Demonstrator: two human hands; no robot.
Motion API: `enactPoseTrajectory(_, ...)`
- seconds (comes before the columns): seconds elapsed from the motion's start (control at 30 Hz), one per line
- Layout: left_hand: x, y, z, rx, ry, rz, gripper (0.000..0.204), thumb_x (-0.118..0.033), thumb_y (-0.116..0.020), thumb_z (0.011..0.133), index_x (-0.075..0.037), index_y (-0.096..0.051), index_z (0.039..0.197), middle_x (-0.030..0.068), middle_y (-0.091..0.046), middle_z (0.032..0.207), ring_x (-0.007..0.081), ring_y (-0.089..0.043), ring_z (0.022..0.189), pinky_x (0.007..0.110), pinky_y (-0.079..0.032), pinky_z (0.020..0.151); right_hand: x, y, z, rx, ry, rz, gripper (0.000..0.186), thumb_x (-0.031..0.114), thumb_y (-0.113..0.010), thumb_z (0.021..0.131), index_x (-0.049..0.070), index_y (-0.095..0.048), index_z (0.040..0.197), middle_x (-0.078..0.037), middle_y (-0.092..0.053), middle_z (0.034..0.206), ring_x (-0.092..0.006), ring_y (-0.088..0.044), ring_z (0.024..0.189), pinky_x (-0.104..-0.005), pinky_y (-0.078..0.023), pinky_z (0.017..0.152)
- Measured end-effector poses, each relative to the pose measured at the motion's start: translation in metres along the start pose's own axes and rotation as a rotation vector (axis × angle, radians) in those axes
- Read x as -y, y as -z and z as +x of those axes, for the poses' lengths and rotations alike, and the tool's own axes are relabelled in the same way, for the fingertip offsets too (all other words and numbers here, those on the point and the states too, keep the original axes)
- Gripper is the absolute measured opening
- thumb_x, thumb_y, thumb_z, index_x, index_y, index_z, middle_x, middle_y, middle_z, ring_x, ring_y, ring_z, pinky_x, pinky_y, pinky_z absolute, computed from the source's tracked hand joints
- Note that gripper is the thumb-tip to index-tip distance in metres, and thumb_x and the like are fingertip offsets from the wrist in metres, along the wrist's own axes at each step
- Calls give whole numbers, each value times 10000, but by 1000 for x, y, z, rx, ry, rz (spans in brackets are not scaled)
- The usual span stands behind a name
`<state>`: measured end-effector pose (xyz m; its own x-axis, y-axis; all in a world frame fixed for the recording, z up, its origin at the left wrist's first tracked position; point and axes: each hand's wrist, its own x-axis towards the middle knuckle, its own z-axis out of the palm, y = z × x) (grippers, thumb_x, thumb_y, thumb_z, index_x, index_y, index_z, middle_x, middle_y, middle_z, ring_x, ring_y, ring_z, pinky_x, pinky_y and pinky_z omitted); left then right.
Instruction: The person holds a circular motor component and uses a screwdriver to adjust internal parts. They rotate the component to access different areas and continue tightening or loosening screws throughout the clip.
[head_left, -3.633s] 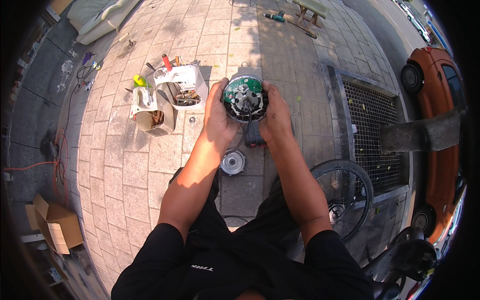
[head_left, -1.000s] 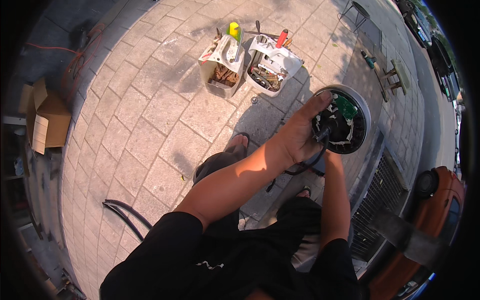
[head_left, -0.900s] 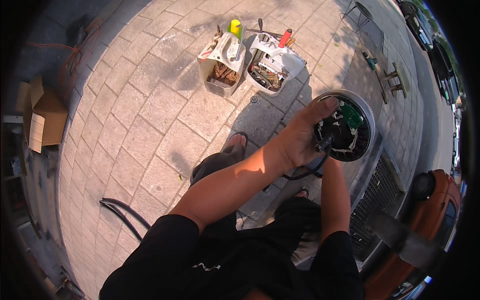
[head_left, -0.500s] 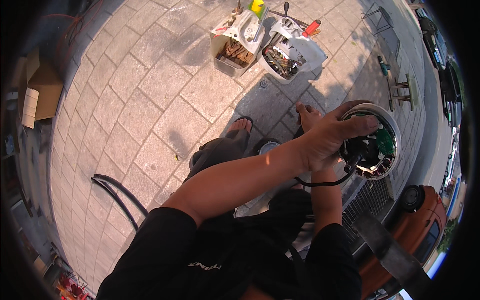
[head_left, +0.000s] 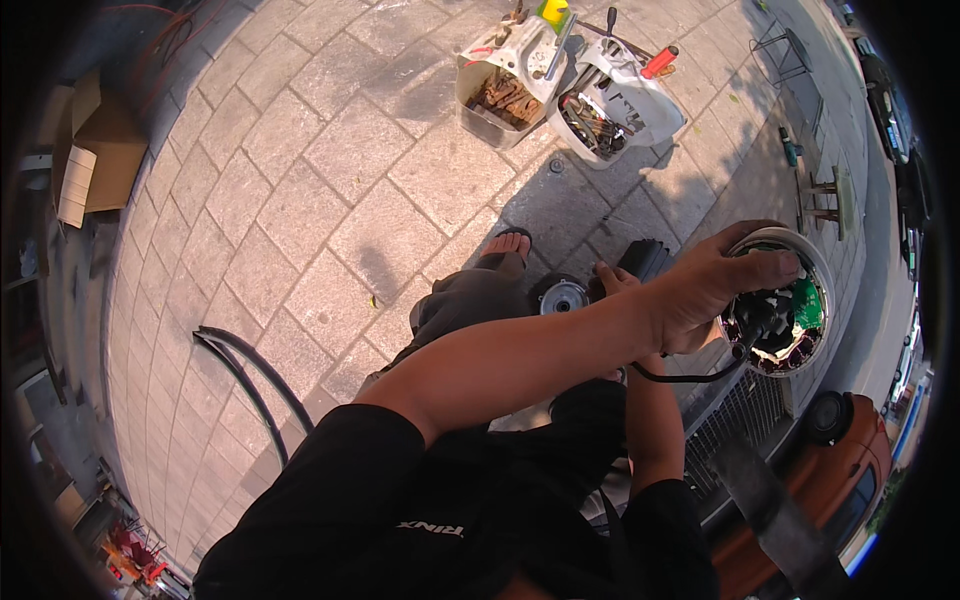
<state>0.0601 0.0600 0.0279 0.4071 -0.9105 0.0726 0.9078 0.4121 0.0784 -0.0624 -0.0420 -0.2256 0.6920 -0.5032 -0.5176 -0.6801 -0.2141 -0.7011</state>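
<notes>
My left hand (head_left: 708, 290) reaches across to the right, closed on the edge of a round, open-ended metal housing (head_left: 806, 305). Its thumb presses over the rim, with the other fingers hidden behind it. Inside are dark and green surfaces. A black cable (head_left: 690, 378) runs from the housing toward my lower right arm. Beyond the left forearm, my right hand (head_left: 612, 278) shows only in part, its visible fingers apart with nothing seen between them. Beside it are a black ribbed block (head_left: 648, 258) and a round grey metal part (head_left: 562, 297).
Two cut-open white containers (head_left: 512, 95) (head_left: 605, 125) hold tools and rusty pieces on the paving. At left are a cardboard box (head_left: 108, 165) and a bent black strip (head_left: 245, 375). A metal grate (head_left: 740, 410), a small stool (head_left: 830, 200) and an orange vehicle (head_left: 830, 480) stand at right.
The view has shifted a little. My left hand carries the housing slightly right and down. My right hand has lowered, and the black block and round metal part now show more fully.
</notes>
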Motion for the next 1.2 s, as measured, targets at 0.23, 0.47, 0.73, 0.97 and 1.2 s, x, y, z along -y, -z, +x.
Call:
enactPoseTrajectory(0.23, 2, 2, 0, -65, -3, 64, 790, -306, -875, 882, -18, -465, 1492, 110, -649, 1301, 221, -670, 1192, 390, -539, 1067, -2, -2, 17, 190, -61, 101, 444, 388, -692, 1040, -51, -732, 1095, -72, -719, 886, -143, -613, 743, -332, -493, 697)
enactPoseTrajectory(0.47, 0, 11, 3, -93, 24, 54, 834, -279, -874, 887, 5, -425, 1530, 128, -630, 1331, 224, -660, 1218, 384, -549, 1064, -13, -19, 73, 210, 4, 59, 400, 339, -709, 1025, -50, -744, 1112, -91, -735, 911, -171, -660, 769, -370, -524, 715)
enactPoseTrajectory(0.73, -8, 15, 6, -105, 25, 35, 728, -229, -806, 936, 4, -429, 1513, 132, -657, 1297, 231, -667, 1209, 396, -556, 1049, 38, -13, 132, 69, 123, -238, 481, 328, -669, 1027, -65, -687, 1303, -183, -757, 1053, -291, -728, 897, -445, -564, 807)
enactPoseTrajectory(0.97, -40, 26, -1, -165, 27, 147, 877, -245, -832, 911, 15, -327, 1579, 158, -591, 1362, 253, -622, 1254, 404, -533, 1062, 78, -31, 186, 50, 225, -419, 586, 340, -678, 996, -35, -593, 1439, -273, -724, 1171, -449, -699, 1072, -536, -539, 921)
enactPoseTrajectory(1.2, -86, 27, -4, -263, 1, 209, 917, -219, -842, 898, 28, -304, 1599, 176, -584, 1364, 276, -615, 1251, 410, -517, 1083, 73, -64, 262, -257, 672, -518, 458, 278, -693, 957, -37, -653, 1287, -274, -716, 1134, -459, -673, 1058, -532, -544, 942)
